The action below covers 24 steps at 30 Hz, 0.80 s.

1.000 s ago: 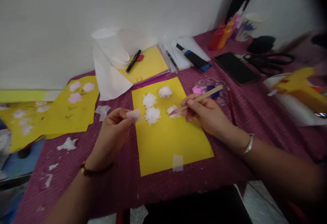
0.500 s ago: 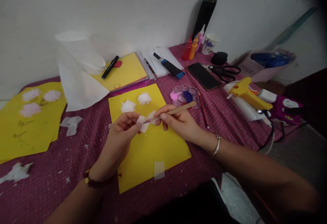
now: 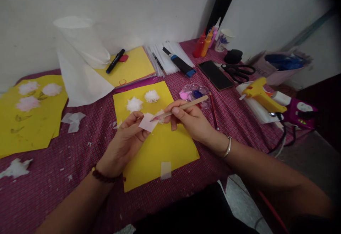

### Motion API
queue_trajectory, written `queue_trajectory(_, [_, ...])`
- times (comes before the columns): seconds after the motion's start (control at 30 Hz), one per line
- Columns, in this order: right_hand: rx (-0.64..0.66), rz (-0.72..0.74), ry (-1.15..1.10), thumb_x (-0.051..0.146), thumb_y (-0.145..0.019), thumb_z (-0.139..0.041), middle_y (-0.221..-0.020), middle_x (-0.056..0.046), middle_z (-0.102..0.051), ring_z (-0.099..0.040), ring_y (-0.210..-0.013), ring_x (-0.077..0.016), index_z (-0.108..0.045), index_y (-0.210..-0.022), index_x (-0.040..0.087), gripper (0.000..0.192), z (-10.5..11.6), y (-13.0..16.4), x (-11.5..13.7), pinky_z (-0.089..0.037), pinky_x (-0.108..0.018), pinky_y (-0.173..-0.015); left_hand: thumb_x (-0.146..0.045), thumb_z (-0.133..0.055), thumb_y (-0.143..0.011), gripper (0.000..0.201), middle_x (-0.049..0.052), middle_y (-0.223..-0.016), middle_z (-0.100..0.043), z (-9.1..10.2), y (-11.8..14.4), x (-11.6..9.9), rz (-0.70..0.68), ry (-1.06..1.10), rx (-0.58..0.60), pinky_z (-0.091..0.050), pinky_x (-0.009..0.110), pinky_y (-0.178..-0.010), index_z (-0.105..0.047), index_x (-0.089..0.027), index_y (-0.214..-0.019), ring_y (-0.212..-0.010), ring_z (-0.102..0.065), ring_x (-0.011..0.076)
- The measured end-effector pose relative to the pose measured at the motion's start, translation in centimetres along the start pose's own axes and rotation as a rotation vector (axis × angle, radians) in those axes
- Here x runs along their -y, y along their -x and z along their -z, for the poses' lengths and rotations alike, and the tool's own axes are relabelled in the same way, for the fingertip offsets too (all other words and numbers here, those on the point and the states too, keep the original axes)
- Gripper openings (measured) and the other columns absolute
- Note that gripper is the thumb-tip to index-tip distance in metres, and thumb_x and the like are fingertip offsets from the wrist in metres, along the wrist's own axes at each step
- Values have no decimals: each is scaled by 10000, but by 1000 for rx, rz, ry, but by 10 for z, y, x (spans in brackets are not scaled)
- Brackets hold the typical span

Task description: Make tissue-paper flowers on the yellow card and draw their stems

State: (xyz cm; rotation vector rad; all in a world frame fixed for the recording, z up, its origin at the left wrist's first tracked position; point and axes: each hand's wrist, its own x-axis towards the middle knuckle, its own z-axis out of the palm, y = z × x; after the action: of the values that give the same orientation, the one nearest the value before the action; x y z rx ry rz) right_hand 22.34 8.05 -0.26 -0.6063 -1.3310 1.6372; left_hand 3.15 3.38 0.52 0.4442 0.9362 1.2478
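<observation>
My left hand (image 3: 130,138) pinches a small white square of tissue paper (image 3: 148,123) by its left edge. In my right hand (image 3: 189,120) is a flat pale wooden stick (image 3: 190,104), gripped like a pen. Its pinkish, narrow tip is over the tissue square and seems to touch it. Both hands are above a yellow sheet (image 3: 157,152). Two fluffy white paper flowers, a left one (image 3: 134,104) and a right one (image 3: 151,96), sit on that sheet. A third white tuft is partly hidden behind my right fingers. Another tissue square (image 3: 166,170) lies at the sheet's front edge.
A clear paint palette (image 3: 192,93) with pink and blue paint lies right of the sheet, beside a red pencil (image 3: 214,112). Further right are a phone (image 3: 215,75), scissors (image 3: 238,71) and a yellow glue gun (image 3: 261,93). Another yellow sheet (image 3: 32,131) with pink flowers is at left.
The left fingers have shifted to the tissue square's edge, so more of it shows. The stick's tip now lies over the square's middle. The view has tilted down slightly.
</observation>
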Motion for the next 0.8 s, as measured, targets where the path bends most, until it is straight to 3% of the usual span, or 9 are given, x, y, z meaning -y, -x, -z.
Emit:
queue_trajectory(0.17, [-2, -12, -9, 389, -904, -603, -730, 14, -690, -581, -501, -45, -661, -907, 171, 225, -2, 1, -1, -455, -174, -502, -161, -828, -614, 160, -30, -750, -724, -5, -1, 10, -98, 19, -22, -549, 155, -682, -708, -201, -712, -705, -665, 77])
queue_trajectory(0.3, [-13, -31, -30, 368, -853, -670, -761, 18, -710, -581, -492, -40, -658, -922, 176, 205, -4, 1, -1, -470, -169, -486, -173, -782, -682, 82, -24, -692, -694, -6, 3, 12, -193, -122, 12, -528, 185, -665, -736, -209, -740, -656, -621, 77])
queue_trajectory(0.5, [-46, -78, -64, 359, -815, -708, -742, 4, -737, -622, -485, -65, -655, -887, 169, 209, -11, 4, -2, -491, -174, -462, -153, -718, -770, 91, -14, -708, -679, -8, 17, 13, -533, -594, -31, -477, 230, -637, -745, -230, -809, -651, -594, 99])
queue_trajectory(0.63, [-81, -62, -39, 428, -841, -666, -657, 9, -695, -577, -449, -53, -653, -762, 163, 276, -11, 1, 2, -454, -166, -439, -140, -732, -751, 116, -14, -711, -675, -23, 19, -1, -743, -956, -10, -451, 263, -618, -746, -245, -797, -656, -589, 124])
queue_trajectory(0.7, [-99, -61, -50, 462, -838, -657, -638, 27, -664, -545, -448, -47, -655, -790, 176, 289, -7, -2, 10, -445, -170, -444, -163, -747, -744, 71, -14, -674, -664, -38, 14, -14, -706, -993, 10, -430, 265, -585, -738, -233, -744, -617, -570, 122])
queue_trajectory(0.8, [-171, -43, -49, 461, -794, -705, -644, 59, -623, -505, -463, -47, -659, -896, 217, 269, 2, -6, 25, -452, -182, -470, -170, -712, -781, 107, -22, -582, -618, -57, -3, -32, -472, -756, 134, -406, 240, -517, -707, -196, -677, -510, -514, 89])
